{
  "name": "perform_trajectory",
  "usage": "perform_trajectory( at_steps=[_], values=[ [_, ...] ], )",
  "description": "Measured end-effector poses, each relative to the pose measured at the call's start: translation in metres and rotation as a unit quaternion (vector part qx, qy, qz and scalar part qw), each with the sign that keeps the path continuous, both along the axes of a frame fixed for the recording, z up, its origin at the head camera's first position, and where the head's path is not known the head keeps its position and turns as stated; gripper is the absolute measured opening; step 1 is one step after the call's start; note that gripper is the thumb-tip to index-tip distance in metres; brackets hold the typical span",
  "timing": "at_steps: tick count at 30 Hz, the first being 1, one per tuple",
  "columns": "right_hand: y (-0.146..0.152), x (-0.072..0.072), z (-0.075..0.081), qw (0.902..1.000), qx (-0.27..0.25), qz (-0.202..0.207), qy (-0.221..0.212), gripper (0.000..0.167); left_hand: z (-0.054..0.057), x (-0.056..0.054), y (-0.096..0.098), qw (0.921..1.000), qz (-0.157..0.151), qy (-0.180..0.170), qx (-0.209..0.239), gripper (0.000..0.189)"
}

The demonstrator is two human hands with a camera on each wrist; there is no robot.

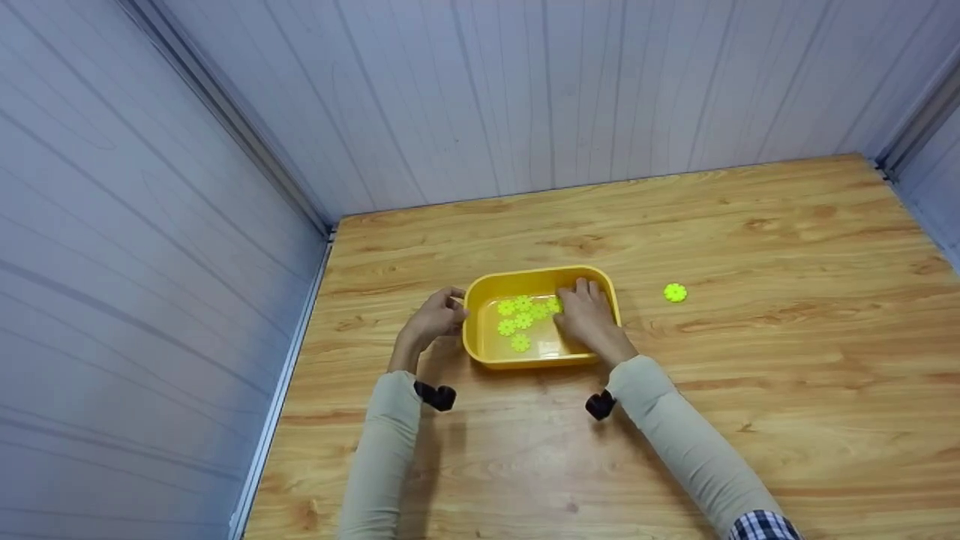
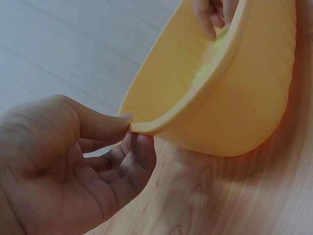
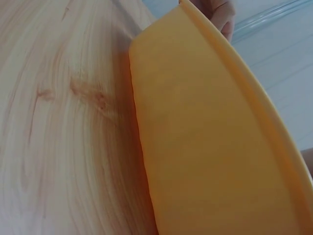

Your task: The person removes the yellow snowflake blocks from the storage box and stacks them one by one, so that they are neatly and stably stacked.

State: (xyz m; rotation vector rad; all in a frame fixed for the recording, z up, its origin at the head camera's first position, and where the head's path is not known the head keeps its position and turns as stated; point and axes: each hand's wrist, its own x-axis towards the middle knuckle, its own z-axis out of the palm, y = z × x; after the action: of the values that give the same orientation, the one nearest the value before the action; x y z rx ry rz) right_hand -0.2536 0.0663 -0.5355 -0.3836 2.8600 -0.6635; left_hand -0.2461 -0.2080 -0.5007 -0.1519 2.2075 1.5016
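A yellow plastic tub (image 1: 491,352) stands on the wooden table, with several bright yellow-green flower-shaped pieces (image 1: 523,321) lying flat on its floor. My left hand (image 1: 435,319) pinches the tub's left rim; in the left wrist view the thumb of that hand (image 2: 63,156) lies on top and the fingers are underneath. Inside the tub's right part is my right hand (image 1: 589,319), its fingers pointing down beside the pieces. Whether it holds one is hidden. The right wrist view mostly shows the tub's outer wall (image 3: 210,132).
One more flower-shaped piece (image 1: 675,292) lies on the wooden table (image 1: 787,337), right of the tub. Pale panelled walls (image 1: 525,97) rise along the back and the left side.
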Motion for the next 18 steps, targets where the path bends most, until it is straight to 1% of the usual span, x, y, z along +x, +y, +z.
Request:
perform_trajectory(
  at_steps=[6, 10, 13, 18],
  values=[
    [-0.0012, -0.0005, 0.0002, 0.9996, 0.018, 0.002, 0.021, 0.037, 0.0004, 0.0004, -0.0001, 1.0000, 0.003, -0.004, 0.003, 0.038],
    [-0.0012, -0.0005, -0.0017, 0.9991, 0.013, 0.006, 0.041, 0.026, 0.0003, 0.0004, -0.0001, 1.0000, 0.005, -0.002, 0.004, 0.038],
    [-0.0014, -0.0009, -0.0025, 0.9988, 0.007, 0.008, 0.047, 0.020, 0.0001, 0.0006, -0.0002, 0.9999, 0.007, -0.002, 0.009, 0.038],
    [-0.0020, -0.0016, -0.0029, 0.9988, -0.001, 0.007, 0.048, 0.021, -0.0003, 0.0006, -0.0002, 0.9999, 0.002, -0.005, 0.015, 0.037]
  ],
)
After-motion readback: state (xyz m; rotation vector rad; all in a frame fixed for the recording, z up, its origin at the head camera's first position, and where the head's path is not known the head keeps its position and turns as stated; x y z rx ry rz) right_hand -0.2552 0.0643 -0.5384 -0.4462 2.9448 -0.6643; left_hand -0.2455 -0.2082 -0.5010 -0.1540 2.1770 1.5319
